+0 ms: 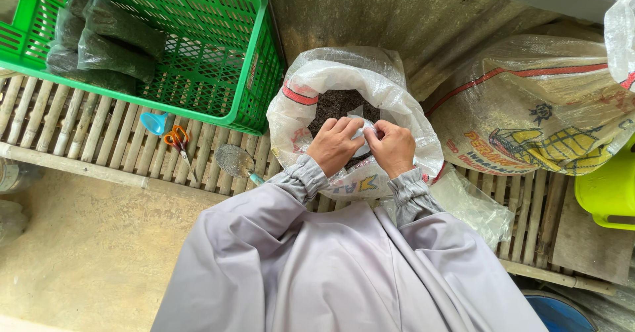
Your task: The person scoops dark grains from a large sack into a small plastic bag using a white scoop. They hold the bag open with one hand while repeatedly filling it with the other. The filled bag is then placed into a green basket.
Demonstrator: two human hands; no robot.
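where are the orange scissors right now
In the head view, the orange scissors lie left of the hands on the bamboo slats, between the blue funnel and the trowel, just below the green crate.

Landmark: open white woven plastic sack (344, 100), red-striped, rim rolled down, filled with dark soil (334, 104).

- Left hand (334, 145) and right hand (393, 148): met over the sack's mouth, fingers pinched on a small clear plastic bag (362, 130).
- Green slatted plastic crate (218, 54): left of the sack, held dark filled plastic packets (109, 38).
- Orange-handled scissors (177, 140), blue plastic funnel (153, 123), metal trowel (235, 160): lay on the bamboo slat platform (79, 127), left of the sack.
- Large printed woven sack (529, 107): lay right of the sack.
- Lime-green plastic container (608, 193): far right of it.
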